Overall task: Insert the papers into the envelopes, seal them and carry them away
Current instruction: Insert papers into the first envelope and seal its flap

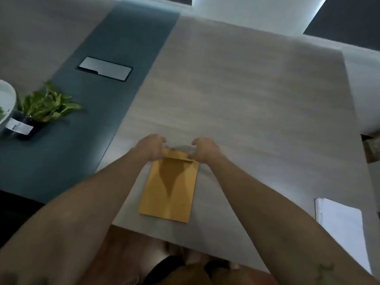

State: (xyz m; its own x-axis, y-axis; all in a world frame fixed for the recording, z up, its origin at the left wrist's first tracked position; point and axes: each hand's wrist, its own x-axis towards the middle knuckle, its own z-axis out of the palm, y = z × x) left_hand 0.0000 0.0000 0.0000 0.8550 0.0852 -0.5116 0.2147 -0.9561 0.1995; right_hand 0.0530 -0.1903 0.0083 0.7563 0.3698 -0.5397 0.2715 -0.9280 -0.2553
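- Head view, looking down over my two bare forearms at a pale wood-grain table (257, 95).
- A brown envelope (170, 190) lies flat on the table just in front of me, its near end close to the table's edge and its flap end pointing away.
- My left hand (151, 148) grips the envelope's far left corner, thumb laid along the flap, fingers curled over the end.
- My right hand (204, 150) pinches the far right corner in the same way, fingers curled.
- A stack of white papers (341, 229) lies on the table to my right, well apart from the envelope.
- To the left runs a dark teal strip (86, 157) with a rectangular metal plate (104, 68) set in it and a leafy plant (47, 103) in a dark pot.
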